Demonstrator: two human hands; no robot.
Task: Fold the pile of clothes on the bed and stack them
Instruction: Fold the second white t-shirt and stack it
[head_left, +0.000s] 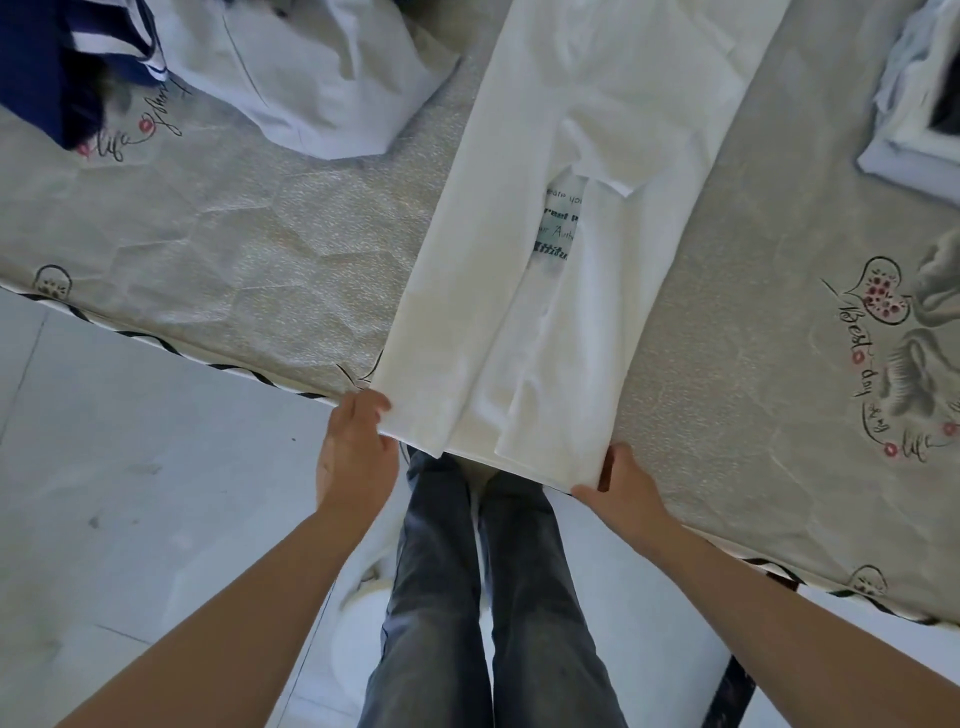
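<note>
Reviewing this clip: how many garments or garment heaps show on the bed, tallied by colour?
White: 3 (long white printed T-shirt being folded, crumpled white garment, folded white stack)
Navy with white stripes: 1 (crumpled navy garment)
Total: 4

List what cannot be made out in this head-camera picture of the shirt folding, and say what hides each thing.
- White shirt: its far end, cut off by the top edge.
- Printed text: mostly covered by folded-in cloth.
- Folded stack: cut by the right edge.
- Left hand and right hand: fingertips hidden under the hem.
</note>
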